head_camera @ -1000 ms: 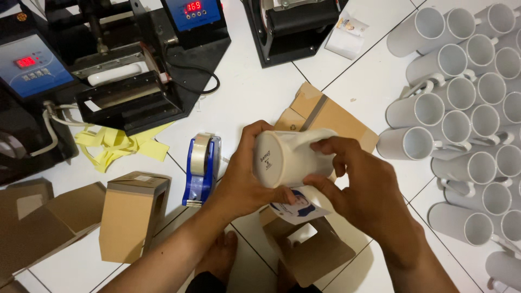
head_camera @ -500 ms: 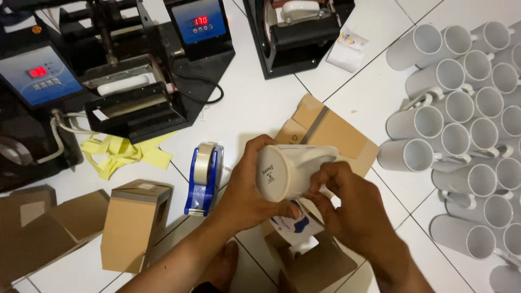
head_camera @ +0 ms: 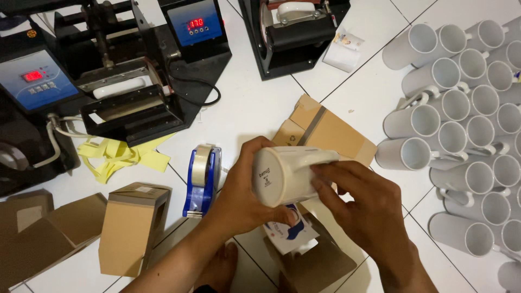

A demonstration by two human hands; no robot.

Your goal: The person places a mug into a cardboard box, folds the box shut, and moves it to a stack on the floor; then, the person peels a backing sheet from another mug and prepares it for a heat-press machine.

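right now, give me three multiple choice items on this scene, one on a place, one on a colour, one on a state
1. Where does the tape dispenser stand?
A. left of the left hand
B. on the stack of mugs
C. inside a carton

2. What colour is the tape dispenser's body?
A. green
B. blue
C. orange

3. How is the white mug held?
A. upright on the floor
B. hanging by its handle
C. on its side, base toward the camera

Answers:
1 A: it stands on the tile floor beside the left hand.
2 B: its frame is plainly blue.
3 C: the left hand and the right hand both grip it, and its round base faces up toward the camera.
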